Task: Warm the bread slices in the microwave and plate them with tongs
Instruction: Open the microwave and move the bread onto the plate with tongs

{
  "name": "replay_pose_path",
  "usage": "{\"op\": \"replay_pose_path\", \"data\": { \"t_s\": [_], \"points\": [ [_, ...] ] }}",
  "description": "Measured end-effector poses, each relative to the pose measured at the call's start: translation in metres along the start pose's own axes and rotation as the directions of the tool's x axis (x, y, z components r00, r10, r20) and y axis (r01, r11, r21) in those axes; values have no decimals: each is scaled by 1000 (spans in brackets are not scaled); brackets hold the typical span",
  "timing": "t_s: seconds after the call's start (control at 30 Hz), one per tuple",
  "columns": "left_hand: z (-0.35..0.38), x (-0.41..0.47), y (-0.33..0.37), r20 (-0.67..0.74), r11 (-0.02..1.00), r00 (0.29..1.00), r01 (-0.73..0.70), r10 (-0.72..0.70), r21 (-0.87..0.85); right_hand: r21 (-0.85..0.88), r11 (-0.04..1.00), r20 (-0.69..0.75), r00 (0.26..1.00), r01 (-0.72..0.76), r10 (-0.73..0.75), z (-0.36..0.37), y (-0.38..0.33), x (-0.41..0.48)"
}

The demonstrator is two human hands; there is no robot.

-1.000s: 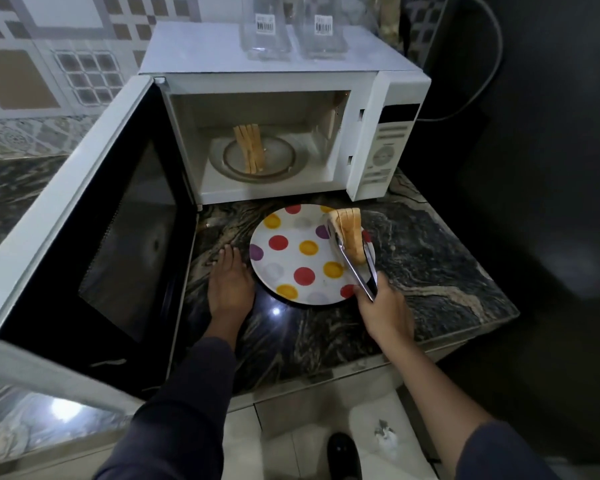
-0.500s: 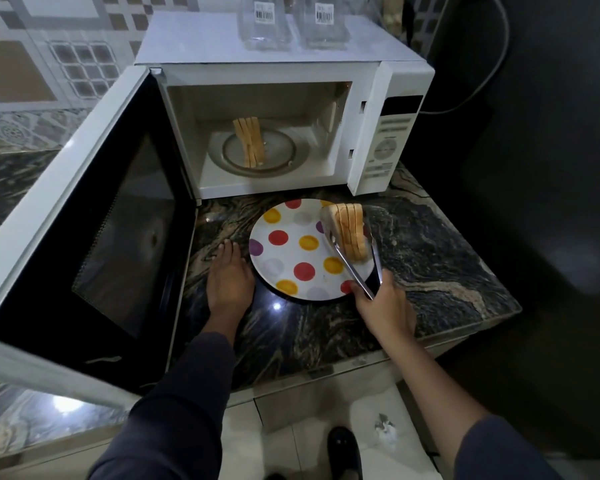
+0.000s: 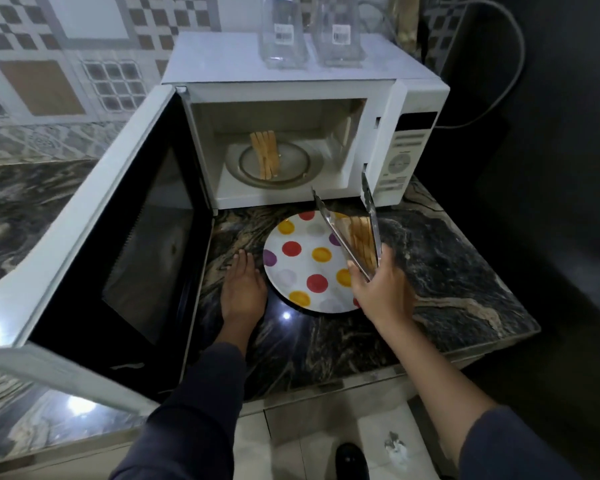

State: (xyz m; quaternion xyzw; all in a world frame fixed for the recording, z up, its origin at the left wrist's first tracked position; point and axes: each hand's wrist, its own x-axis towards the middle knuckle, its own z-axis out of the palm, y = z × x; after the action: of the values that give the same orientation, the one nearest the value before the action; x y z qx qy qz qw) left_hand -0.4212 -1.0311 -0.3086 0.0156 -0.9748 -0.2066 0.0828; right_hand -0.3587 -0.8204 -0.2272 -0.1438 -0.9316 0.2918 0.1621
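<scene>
Microwave point(image 3: 284, 95): white, on a dark marbled countertop point(image 3: 447, 271), its door point(image 3: 125, 244) swung wide open to the left.
Bread in microwave point(image 3: 265, 154): a few slices stand on edge together on the glass turntable point(image 3: 291, 168), left of the cavity's centre.
Plate point(image 3: 303, 265): white with red, yellow, purple and grey dots; it lies on the countertop just in front of the microwave's opening.
Bread on plate point(image 3: 361, 240): a small stack of slices standing on edge at the plate's right side, in front of the microwave's control panel.
Tongs point(image 3: 333, 230): metal, arms spread apart and gripping nothing. The plated slices show between the arms, and both tips point at the microwave's lower front edge.
Right hand point(image 3: 381, 289): fingers curled round the hinge end of the tongs, in front of the microwave and over the plate's near right rim.
Left hand point(image 3: 243, 289): flat on the countertop with fingers straight, holding nothing – in front of the microwave, between its open door and the plate.
Jars point(image 3: 281, 32): two clear glass ones with barcode labels, side by side on top of the microwave.
Power cord point(image 3: 513, 64): loops up the dark wall to the microwave's right.
</scene>
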Motion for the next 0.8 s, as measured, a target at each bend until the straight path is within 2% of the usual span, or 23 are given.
{"op": "replay_pose_path", "data": {
  "t_s": [0.1,0.23,0.5,0.67,0.8],
  "points": [
    [-1,1,0,-15,1000,1000,-14,14,-20,69,997,42,998,40,-43,14,-29,22],
    [0,0,-1,-12,1000,1000,4,-4,-18,174,985,158,987,-2,-26,42,-68,55],
    [6,2,1,-109,998,994,18,-25,-66,84,996,287,958,-13,-11,91,-127,113],
    [4,3,4,-104,998,993,51,-55,-42,77,996,323,946,-42,15,109,-141,141],
    [4,3,3,-105,998,992,69,-68,5,44,996,333,939,72,-82,112,-146,148]
  ]
}}
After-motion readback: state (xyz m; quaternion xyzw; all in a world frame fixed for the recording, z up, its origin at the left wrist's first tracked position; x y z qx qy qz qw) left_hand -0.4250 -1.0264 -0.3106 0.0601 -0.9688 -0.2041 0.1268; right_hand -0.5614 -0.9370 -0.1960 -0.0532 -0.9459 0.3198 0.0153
